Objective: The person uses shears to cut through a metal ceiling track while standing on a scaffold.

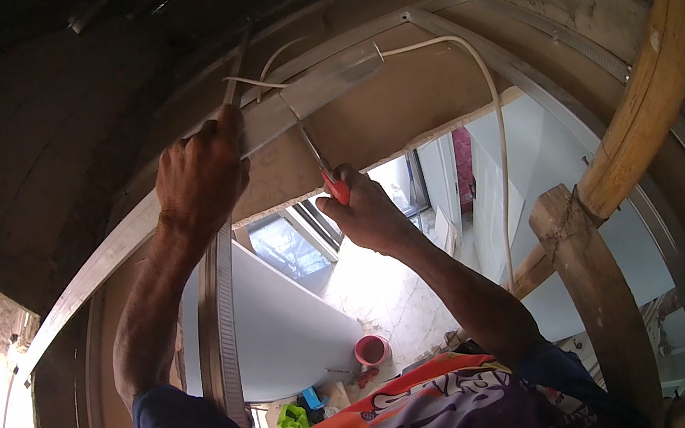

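Note:
A metal channel [341,77] runs diagonally overhead, with a white cable [431,41] leaving its upper right end and another short cable piece above it. My left hand [197,171] is closed round the channel at upper left, beside a narrow upright strip [242,57]; exactly which pieces its fingers cover is hard to see. My right hand [360,211] grips a red-handled tool [336,188] whose slim metal end reaches up to the channel, right of my left hand. The tool's exact kind is unclear.
Wooden poles [635,107] and a post [592,280] stand at right. More metal framing [223,317] surrounds an opening onto a lit tiled floor [376,300] below, with a red bucket [371,351], green cloth [291,417] and white curved panels [264,338]. Dark ceiling surfaces fill the top.

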`<state>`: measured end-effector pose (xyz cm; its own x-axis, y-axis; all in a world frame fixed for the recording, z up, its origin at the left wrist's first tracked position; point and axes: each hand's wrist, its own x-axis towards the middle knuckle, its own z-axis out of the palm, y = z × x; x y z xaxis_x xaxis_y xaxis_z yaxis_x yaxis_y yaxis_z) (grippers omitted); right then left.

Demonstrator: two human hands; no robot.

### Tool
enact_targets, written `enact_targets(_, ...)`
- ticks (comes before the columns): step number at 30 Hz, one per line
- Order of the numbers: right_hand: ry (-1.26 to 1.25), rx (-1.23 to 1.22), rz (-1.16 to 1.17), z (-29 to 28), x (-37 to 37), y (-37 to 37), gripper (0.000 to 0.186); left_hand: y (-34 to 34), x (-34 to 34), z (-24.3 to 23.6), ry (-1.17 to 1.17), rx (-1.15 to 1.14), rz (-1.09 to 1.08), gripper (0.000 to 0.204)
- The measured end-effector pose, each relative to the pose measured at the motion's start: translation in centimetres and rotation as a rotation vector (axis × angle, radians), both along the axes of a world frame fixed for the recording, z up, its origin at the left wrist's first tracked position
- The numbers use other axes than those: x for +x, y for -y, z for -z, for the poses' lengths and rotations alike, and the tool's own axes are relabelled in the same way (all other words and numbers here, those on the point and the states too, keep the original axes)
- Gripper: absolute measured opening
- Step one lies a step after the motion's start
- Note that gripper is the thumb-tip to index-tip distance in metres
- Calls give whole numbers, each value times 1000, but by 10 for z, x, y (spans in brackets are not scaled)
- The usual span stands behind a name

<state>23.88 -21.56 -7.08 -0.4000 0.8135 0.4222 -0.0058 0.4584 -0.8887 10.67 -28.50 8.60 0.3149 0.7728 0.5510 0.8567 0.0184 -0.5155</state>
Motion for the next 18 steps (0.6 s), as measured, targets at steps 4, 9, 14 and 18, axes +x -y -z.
enact_targets(4,26,28,-21,3,0,-6,26,-2,0,3,-27,41,0,35)
enact_targets(9,-36,170,66,8,-5,-16,19,0,6,-3,9,40,-42,34)
enact_targets(14,-98,265,114,13,-4,-20,15,4,8,-8,-21,35,31,36)
enact_targets(18,-156,332,153,15,-13,-26,12,4,7,-12,-11,41,46,38)
